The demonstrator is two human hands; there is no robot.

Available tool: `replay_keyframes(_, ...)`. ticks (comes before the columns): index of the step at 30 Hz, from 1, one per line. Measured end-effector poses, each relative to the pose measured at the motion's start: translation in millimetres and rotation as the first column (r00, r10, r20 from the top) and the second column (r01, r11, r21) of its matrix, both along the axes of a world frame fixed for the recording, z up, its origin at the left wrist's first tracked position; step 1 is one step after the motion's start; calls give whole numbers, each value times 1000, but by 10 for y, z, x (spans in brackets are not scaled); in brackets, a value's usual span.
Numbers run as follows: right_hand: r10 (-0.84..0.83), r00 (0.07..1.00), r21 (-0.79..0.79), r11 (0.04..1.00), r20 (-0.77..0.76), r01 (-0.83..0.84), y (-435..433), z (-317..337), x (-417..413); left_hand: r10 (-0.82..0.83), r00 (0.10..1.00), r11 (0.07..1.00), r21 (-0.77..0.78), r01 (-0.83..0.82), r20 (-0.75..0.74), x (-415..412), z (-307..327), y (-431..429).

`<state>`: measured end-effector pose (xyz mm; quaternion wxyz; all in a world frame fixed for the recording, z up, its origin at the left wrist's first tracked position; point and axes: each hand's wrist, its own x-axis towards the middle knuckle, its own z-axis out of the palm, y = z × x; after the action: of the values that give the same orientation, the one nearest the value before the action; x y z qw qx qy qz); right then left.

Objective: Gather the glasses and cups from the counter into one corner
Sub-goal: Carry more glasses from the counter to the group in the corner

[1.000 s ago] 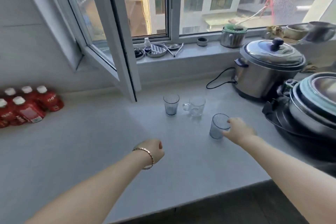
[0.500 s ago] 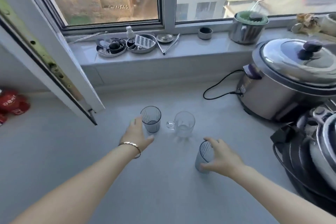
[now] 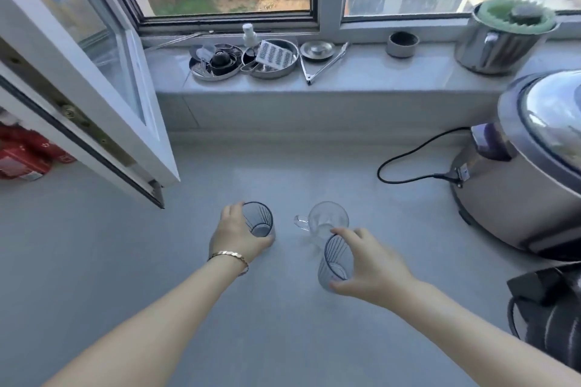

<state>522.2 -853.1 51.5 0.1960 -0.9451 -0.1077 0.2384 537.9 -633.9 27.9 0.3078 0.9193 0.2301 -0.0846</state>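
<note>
Three drinking vessels stand on the grey counter (image 3: 283,339). My left hand (image 3: 234,237), with a gold bracelet at the wrist, is wrapped around the left ribbed glass (image 3: 260,219), which stands upright. My right hand (image 3: 369,265) grips the right ribbed glass (image 3: 334,262), which is tilted to the left. Between the two and slightly farther back sits a clear glass mug (image 3: 325,219) with its handle pointing left; no hand touches it.
An open window sash (image 3: 94,122) juts over the counter at the left. Red bottles (image 3: 22,154) lie at the far left. A steel rice cooker (image 3: 528,179) with a black cord (image 3: 405,166) stands right, dark cookware (image 3: 553,317) below it. Small dishes and tongs sit on the sill (image 3: 361,72).
My left hand went from hovering beside the left glass to closing around it. My right hand tightened on the right glass and tilted it. The view moved closer to the counter.
</note>
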Motion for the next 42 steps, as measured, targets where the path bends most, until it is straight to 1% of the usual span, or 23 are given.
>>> replay_keyframes(1, 0, 1000, 8, 1000, 7, 0, -9, -5, 9, -17, 999, 999, -27, 18, 33, -103, -20, 6)
replay_keyframes(2, 3, 1000, 22, 1000, 3, -3, 5, 30, -3, -29, 999, 1000, -5, 29, 36, -210, -61, 25)
replay_keyframes(3, 119, 993, 33, 992, 10, -119, 271, 90, -79, 39, 998, 999, -18, -38, 54, -535, -55, 262)
replay_keyframes(4, 203, 979, 11, 979, 19, -203, 478, 129, -148, 87, 994, 996, -36, -84, 62, -814, -2, 419)
replay_keyframes(6, 191, 981, 21, 981, 40, -192, 434, 109, -132, 18, 998, 1000, -8, -18, 61, -926, 13, 394)
replay_keyframes(7, 209, 977, 30, 977, 43, -210, 453, 118, -131, 6, 997, 1000, -8, -5, 71, -976, 9, 421)
replay_keyframes(10, 253, 966, -6, 968, 53, -253, 545, 100, -132, 1, 997, 1000, -16, 0, 76, -1079, 133, 473)
replay_keyframes(11, 285, 957, -3, 958, 47, -286, 661, 140, -177, 29, 996, 1000, -9, -28, 84, -1196, 167, 556)
replay_keyframes(12, 358, 932, -16, 934, 53, -358, 917, 209, -295, 86, 991, 996, -7, -86, 104, -1449, 208, 736)
replay_keyframes(13, 434, 898, -35, 901, 68, -433, 1178, 254, -432, 143, 983, 990, -9, -143, 114, -1729, 267, 911)
replay_keyframes(16, 591, 801, -32, 806, 93, -591, 1957, 401, -950, 291, 938, 955, 4, -297, 190, -2583, 349, 1396)
replay_keyframes(20, 720, 685, -12, 690, 113, -724, 2928, 493, -1821, 467, 851, 876, 3, -482, 241, -3777, 470, 1962)
replay_keyframes(23, 796, 594, -8, 598, 116, -801, 3595, 554, -2554, 582, 773, 798, 8, -603, 255, -4695, 555, 2342)
replay_keyframes(26, 869, 481, -18, 486, 113, -874, 4224, 583, -3269, 659, 708, 723, 47, -689, 254, -5563, 626, 2658)
replay_keyframes(30, 929, 360, -33, 364, 88, -931, 4940, 603, -4124, 768, 592, 598, 57, -799, 243, -6570, 664, 2999)
replay_keyframes(36, 980, 183, -42, 187, 83, -981, 5869, 557, -5138, 877, 428, 430, 42, -902, 217, -7596, 658, 3499)
replay_keyframes(42, 996, 49, -39, 52, 69, -998, 6776, 392, -5900, 942, 284, 286, 16, -958, 177, -8316, 550, 4167)
